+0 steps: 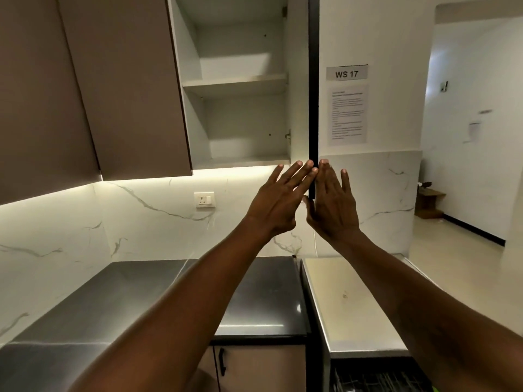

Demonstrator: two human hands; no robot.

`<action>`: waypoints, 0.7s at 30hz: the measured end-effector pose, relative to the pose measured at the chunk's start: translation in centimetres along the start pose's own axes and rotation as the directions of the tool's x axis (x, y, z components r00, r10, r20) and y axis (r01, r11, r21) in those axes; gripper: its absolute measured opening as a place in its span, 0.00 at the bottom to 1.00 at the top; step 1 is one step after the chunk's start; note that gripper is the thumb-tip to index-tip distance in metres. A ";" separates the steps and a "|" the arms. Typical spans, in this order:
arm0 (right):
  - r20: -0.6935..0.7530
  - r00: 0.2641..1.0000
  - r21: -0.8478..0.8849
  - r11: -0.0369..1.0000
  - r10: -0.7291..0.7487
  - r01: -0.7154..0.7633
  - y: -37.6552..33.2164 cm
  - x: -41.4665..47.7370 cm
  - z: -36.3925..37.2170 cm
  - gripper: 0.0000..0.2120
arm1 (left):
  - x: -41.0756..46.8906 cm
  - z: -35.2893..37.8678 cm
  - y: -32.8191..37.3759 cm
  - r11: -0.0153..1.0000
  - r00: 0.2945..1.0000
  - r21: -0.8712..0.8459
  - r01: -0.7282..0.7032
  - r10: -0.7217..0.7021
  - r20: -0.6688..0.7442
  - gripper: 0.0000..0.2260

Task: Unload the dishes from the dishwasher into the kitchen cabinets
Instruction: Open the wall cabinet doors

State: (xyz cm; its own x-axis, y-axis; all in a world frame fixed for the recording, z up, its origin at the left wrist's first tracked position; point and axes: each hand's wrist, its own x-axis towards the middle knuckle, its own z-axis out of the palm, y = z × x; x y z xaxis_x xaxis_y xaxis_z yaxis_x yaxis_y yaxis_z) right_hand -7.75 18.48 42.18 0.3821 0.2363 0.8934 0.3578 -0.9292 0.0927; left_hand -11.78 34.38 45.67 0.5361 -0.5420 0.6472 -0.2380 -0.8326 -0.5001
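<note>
Cabinet (235, 83) stands open; left hand (276, 203) and right hand (334, 205), fingers straight and holding nothing, flank the lower end of its door (313, 80), seen edge-on. Dishwasher rack (376, 380) shows below.

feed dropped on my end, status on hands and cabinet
Left hand and right hand open, fingers straight, flanking the cabinet door edge. Cabinet open, no dish in hand. Nothing in the way.

Wall socket (204, 199), WS 17 sign (347, 73)
</note>
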 end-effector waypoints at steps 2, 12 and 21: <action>0.004 1.000 -0.022 1.000 -0.014 0.014 1.5 -0.2 -0.2 0.33 | 0.8 -0.1 1.1 1.000 1.000 0.014 0.010 -0.010 0.011 0.44; 0.052 0.996 -0.017 0.997 -0.072 0.073 8.8 -1.2 -0.5 0.32 | 5.1 -0.2 7.8 0.993 0.990 0.029 0.114 -0.116 0.086 0.43; 0.111 0.988 0.113 0.989 -0.106 0.093 13.4 -4.0 -2.1 0.32 | 4.3 1.7 13.8 0.967 0.959 -0.139 0.212 -0.178 0.222 0.40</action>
State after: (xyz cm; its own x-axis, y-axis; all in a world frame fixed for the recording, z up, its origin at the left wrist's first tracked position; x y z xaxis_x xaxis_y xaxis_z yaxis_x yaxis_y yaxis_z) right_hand -6.26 4.54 40.76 0.4345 0.3632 0.8242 0.4856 -0.8652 0.1253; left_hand -11.34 20.71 40.57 0.7358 -0.3458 0.5822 -0.2291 -0.9362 -0.2665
